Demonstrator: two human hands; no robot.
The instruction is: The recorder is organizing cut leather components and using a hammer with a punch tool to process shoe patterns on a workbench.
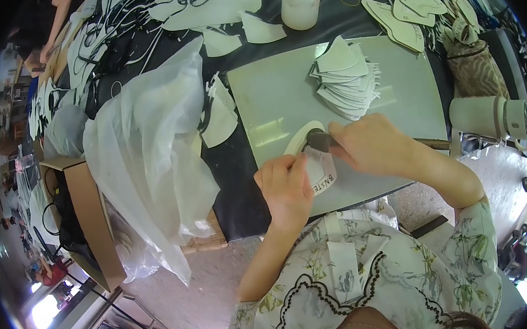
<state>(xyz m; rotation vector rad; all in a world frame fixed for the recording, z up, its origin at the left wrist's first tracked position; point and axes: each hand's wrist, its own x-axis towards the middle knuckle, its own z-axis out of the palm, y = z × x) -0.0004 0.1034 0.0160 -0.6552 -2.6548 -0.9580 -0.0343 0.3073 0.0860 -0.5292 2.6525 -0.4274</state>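
Pressing a thin white cut-out piece (318, 171) flat against the grey work board (271, 102), I hold it at the board's near edge, just below the fanned stack of matching white pieces (346, 80). It looks light and limp, a sheet that would curl or slide if left loose, so I judge it best pinned at its edge with fingertips rather than lifted by the middle. My left hand (285, 184) lies with its fingers drawn together and bent, tips bearing down on the piece's left side. My right hand (367, 144) is closed around a small dark-headed tool (319, 139), its head touching the piece's upper rim; a wooden handle seems to run out behind my wrist. Left of the board, a crumpled clear plastic bag (151, 155) slumps over the edge of the dark desk (241, 191). Beyond the board stands a pale plastic bottle (300, 2), and to the board's right a white cup (489, 117) lies on its side.
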